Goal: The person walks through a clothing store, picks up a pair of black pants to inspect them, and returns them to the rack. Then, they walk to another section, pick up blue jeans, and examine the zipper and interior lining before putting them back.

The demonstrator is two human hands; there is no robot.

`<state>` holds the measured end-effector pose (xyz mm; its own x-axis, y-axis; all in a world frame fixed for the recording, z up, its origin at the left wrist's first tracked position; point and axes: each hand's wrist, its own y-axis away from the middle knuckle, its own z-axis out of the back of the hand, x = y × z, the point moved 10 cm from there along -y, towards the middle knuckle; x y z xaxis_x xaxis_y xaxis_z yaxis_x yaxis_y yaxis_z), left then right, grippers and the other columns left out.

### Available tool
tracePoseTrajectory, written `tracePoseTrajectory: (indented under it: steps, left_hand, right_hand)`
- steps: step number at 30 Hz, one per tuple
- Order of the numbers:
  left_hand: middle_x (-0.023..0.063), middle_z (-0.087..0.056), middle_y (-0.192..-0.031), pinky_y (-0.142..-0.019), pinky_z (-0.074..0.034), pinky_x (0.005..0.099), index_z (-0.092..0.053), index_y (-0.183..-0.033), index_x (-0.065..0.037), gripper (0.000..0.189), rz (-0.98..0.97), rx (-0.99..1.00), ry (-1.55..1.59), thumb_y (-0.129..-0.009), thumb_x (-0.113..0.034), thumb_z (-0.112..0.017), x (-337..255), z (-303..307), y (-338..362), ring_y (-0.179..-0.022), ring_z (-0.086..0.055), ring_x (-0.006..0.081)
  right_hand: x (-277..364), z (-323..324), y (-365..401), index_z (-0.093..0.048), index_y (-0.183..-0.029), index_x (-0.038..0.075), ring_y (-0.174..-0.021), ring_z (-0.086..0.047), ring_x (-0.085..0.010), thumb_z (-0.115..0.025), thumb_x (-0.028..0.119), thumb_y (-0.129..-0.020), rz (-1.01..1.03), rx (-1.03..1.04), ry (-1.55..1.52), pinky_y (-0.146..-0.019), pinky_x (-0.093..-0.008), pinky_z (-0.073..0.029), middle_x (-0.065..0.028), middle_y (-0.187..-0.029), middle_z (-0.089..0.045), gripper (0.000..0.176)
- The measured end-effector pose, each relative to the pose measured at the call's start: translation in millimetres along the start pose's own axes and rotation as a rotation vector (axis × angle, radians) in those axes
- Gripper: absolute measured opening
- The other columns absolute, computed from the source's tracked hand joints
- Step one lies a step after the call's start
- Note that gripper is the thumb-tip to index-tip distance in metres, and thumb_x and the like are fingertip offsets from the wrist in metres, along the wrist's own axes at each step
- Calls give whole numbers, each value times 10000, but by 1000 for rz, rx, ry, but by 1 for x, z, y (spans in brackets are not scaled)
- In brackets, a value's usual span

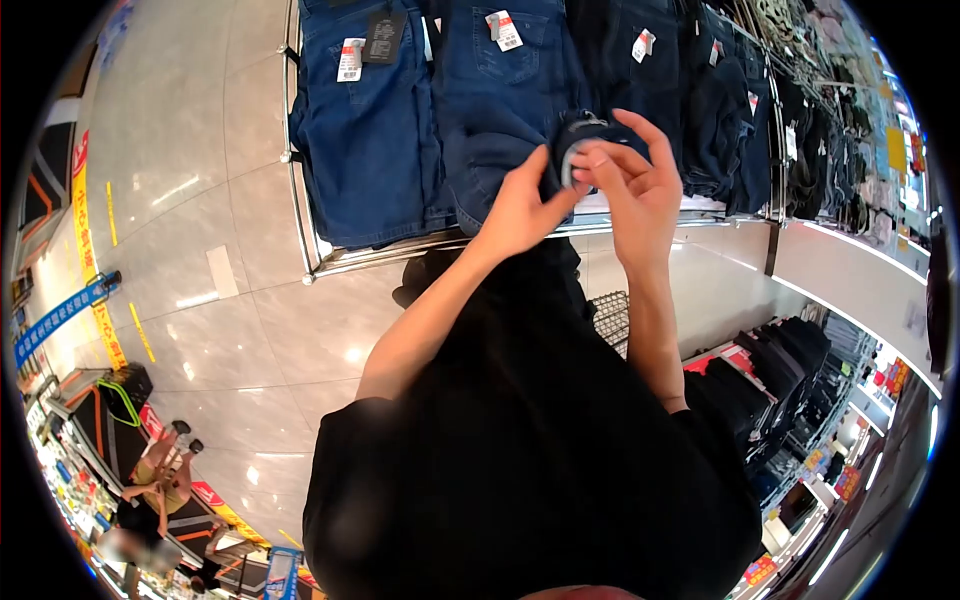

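Dark blue denim (597, 130) is bunched up at the front of a rack, with a curved pale edge showing. My left hand (522, 208) grips its left side between thumb and fingers. On the other side, my right hand (642, 190) pinches the pale edge with thumb and fingertips, its other fingers bent and raised. Blue jeans (370, 160) lie on the rack to the left, and a second blue pair (500, 100) lies just behind my hands. White and red price tags (505, 31) hang from the jeans.
The rack's metal rail (375, 262) runs along the front edge. Darker jeans (725, 130) lie to the right. A wire basket (610, 318) is below my right hand. Tiled floor (250, 330) stretches left, where a person (160, 490) stands far off. More clothes (790, 365) fill a lower right shelf.
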<state>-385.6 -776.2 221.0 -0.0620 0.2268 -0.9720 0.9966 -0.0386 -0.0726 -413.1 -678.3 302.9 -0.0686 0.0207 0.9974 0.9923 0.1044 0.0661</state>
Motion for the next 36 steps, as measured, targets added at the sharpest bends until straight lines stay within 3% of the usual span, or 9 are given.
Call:
tracePoseTrajectory:
  steps: [5,14,21,24,28,30,31,33,36]
  left_hand:
    - [57,-671,-997,-816,-502,247,-587,-1119,10,284,325,-6,786,-920,-187,-634,30,6,-12,-886,-633,100]
    - [76,-666,-1022,-848,-508,262,-567,-1140,25,290,408,5,1065,-893,-117,-620,17,18,-31,-947,-639,146]
    - [220,-646,-995,-842,-480,391,-535,-1196,-6,467,-86,192,-569,-752,-111,-633,-3,31,-44,-942,-621,393]
    - [239,-641,-1017,-813,-490,416,-570,-1143,5,404,-23,81,-634,-747,-75,-589,17,46,-49,-947,-600,425]
    - [137,-651,-1028,-833,-526,362,-526,-1234,-1,443,458,-85,1056,-795,-47,-496,49,62,-34,-870,-666,250]
    - [212,-622,-1138,-895,-533,402,-499,-1258,41,386,304,157,1489,-888,-60,-459,28,50,-40,-977,-656,302]
    - [217,-627,-1126,-885,-539,397,-498,-1268,35,379,292,157,1572,-906,-64,-443,25,48,-38,-967,-660,305]
    - [222,-632,-1113,-875,-545,392,-497,-1278,29,373,273,150,1655,-924,-69,-428,10,45,-38,-957,-663,308]
    - [198,-645,-1055,-777,-575,405,-538,-1163,-40,259,314,103,1714,-921,-80,-454,13,46,-39,-894,-674,308]
  right_hand:
    - [39,3,-4,-379,-1372,-23,-1273,-456,-279,-778,119,-749,411,3,672,-1072,-381,-311,-205,-1363,-466,754]
    - [-31,50,-5,-632,-1053,-29,-832,-602,-94,-684,57,-832,-87,40,287,-735,-246,-478,-54,-949,-675,244]
    - [-3,83,-31,-577,-1200,-15,-1026,-632,-251,-499,194,-962,-298,28,-500,-931,-364,-482,-129,-1133,-648,326]
    - [16,83,-47,-525,-1298,13,-1155,-571,-280,-408,253,-1000,-215,234,-794,-1021,-398,-424,-148,-1287,-572,401]
    - [50,93,-52,-411,-1396,2,-1263,-485,-289,-306,233,-1016,25,436,-739,-1095,-405,-348,-162,-1396,-472,457]
    - [50,120,-45,-402,-1402,2,-1264,-482,-299,-297,230,-1009,16,-407,-284,-1096,-402,-347,-167,-1406,-460,466]
    - [41,135,-50,-402,-1402,2,-1264,-482,-299,-297,230,-1009,18,-404,-284,-1096,-402,-347,-167,-1406,-460,466]
    - [58,94,-51,-411,-1393,-5,-1256,-489,-303,-287,227,-1001,211,608,-745,-1086,-399,-362,-173,-1395,-468,472]
    - [56,83,-54,-419,-1386,-7,-1248,-495,-303,-288,233,-999,106,586,-767,-1083,-403,-366,-177,-1382,-480,474]
